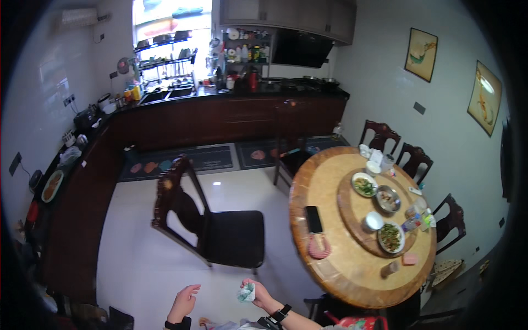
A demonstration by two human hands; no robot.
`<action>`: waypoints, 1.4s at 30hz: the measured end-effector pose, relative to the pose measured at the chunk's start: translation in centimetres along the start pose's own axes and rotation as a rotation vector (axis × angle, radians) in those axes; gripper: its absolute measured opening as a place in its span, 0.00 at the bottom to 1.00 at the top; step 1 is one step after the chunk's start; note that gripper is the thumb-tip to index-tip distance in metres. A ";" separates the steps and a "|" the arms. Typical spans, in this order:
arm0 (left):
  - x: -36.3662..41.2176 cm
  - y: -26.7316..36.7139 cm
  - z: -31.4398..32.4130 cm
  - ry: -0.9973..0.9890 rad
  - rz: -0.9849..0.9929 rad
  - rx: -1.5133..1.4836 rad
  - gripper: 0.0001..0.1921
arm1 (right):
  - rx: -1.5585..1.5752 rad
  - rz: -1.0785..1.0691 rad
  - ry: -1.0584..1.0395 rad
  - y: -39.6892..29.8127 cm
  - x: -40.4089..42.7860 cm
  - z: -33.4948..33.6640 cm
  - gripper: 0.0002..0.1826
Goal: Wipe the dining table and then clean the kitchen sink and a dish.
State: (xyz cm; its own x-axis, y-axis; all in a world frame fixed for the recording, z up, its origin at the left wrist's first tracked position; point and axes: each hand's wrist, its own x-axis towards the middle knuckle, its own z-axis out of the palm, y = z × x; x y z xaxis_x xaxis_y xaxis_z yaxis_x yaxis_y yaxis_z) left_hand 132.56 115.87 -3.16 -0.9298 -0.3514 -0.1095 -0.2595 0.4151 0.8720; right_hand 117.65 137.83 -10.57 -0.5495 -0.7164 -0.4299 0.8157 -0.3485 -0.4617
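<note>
My right hand (256, 291) is closed around a crumpled pale green and white cloth or tissue (246, 293), above the floor at the bottom middle. To its left, my left hand (184, 302) holds nothing, its fingers apart and slightly bent. Both wrists wear dark bands. Beyond the hands stands a dark carved wooden chair (235, 237), its back to the left. To the right is a round table (330, 264) with a turntable, bearing dishes of food (391, 238), a metal bowl (387, 199), a smartphone (314, 219) and a pink striped item (319, 247).
A counter with dark red cabinets (198, 115) runs along the back and left, with a sink (168, 95) under the window. Patterned mats (206, 161) lie before it. More wooden chairs (451, 220) surround the table. A red patterned bag (359, 322) is at the bottom right.
</note>
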 end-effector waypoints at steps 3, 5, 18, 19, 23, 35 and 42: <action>-3.9 -6.2 -8.3 0.135 -0.061 0.013 0.21 | -0.126 0.127 -0.060 5.2 5.3 9.7 0.08; -5.1 -8.4 -13.5 0.213 -0.106 0.012 0.21 | -0.086 0.197 -0.076 8.5 8.6 14.0 0.07; 5.3 -17.0 -32.5 0.310 -0.129 -0.157 0.21 | -0.026 0.329 -0.098 16.9 34.9 33.8 0.08; 7.0 -17.5 -34.5 0.339 -0.128 -0.150 0.21 | 0.023 0.336 -0.096 16.8 37.8 34.9 0.08; 14.5 -20.3 -43.1 0.387 -0.231 -0.014 0.20 | 0.138 0.363 -0.046 15.3 49.7 39.8 0.08; 38.0 -30.8 -64.6 0.680 -0.364 0.059 0.17 | 0.155 0.237 -0.023 5.3 79.3 51.4 0.08; 65.4 -31.9 -75.9 0.436 -0.204 0.201 0.16 | 0.144 0.067 0.060 -4.4 95.9 52.2 0.09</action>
State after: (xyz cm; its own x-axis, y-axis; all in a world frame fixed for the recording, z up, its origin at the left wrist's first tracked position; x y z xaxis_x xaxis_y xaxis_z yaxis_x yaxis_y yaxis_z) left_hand 99.87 15.94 -1.86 -0.6708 -0.7413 -0.0216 -0.5090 0.4390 0.7404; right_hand 70.82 39.08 -9.27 -0.4995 -0.7053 -0.5031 0.8658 -0.3872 -0.3168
